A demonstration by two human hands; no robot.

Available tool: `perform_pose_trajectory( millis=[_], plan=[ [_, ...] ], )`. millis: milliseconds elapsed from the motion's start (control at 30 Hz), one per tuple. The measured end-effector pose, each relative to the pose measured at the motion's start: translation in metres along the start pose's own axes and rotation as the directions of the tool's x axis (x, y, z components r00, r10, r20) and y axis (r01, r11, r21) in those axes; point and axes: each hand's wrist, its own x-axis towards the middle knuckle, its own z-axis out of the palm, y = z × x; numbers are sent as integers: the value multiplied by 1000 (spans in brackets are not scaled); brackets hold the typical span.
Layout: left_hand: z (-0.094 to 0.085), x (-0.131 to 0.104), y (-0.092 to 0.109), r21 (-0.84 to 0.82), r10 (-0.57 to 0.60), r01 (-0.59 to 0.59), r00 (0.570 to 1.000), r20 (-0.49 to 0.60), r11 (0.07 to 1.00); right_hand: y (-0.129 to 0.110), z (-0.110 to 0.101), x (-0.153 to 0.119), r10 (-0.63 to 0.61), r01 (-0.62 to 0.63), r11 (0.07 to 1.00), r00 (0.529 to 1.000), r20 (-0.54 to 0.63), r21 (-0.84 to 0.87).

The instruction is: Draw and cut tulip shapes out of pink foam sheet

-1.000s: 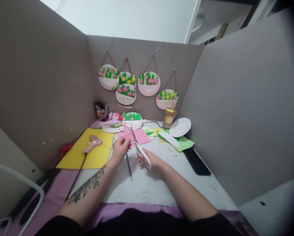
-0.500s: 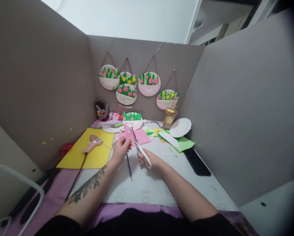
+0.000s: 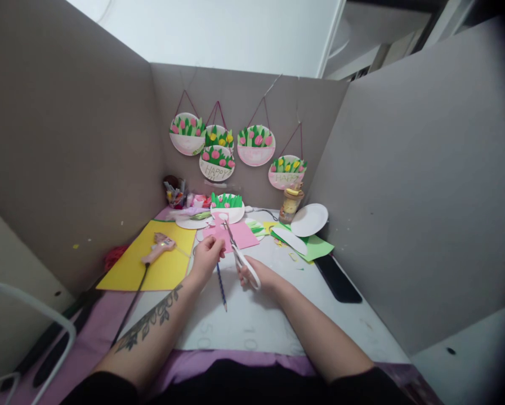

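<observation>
My left hand (image 3: 207, 256) is closed in a pinch at the near edge of a piece of pink paper (image 3: 219, 229). A white oval gap shows in the upper part of this paper. In my right hand (image 3: 252, 272) is a pair of scissors (image 3: 244, 263) with white handles, the blades pointing away from me and meeting the pink paper. Behind the blades a pink sheet (image 3: 249, 236) lies on the table, and it is hard to tell where it ends and the held piece begins. A blue pencil (image 3: 222, 289) rests on the table between my forearms.
On the left, a glue gun (image 3: 159, 249) lies on yellow paper (image 3: 128, 264). A paper plate with paper tulips (image 3: 229, 214) is behind my hands. To the right are white plates (image 3: 309, 220), green paper (image 3: 321, 246), a cup (image 3: 291, 203) and a black phone (image 3: 339, 279). Decorated plates (image 3: 256, 154) hang behind.
Very little differs. The scissor blades look slightly closer together, and the whole view has shifted a touch. Both hands stay in nearly the same place.
</observation>
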Motion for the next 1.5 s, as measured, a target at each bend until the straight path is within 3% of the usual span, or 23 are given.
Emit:
perform_pose_trajectory(
  millis=[1133,1500],
  plan=[
    [-5,2,-1,-56,52,-51,999,14,997,10,-9,-1,96,-96,995,995,11,-11],
    [-7,5,-4,-62,69,-69,998,10,996,1,-10,-3,123,-122,992,992,16,-28]
  ],
)
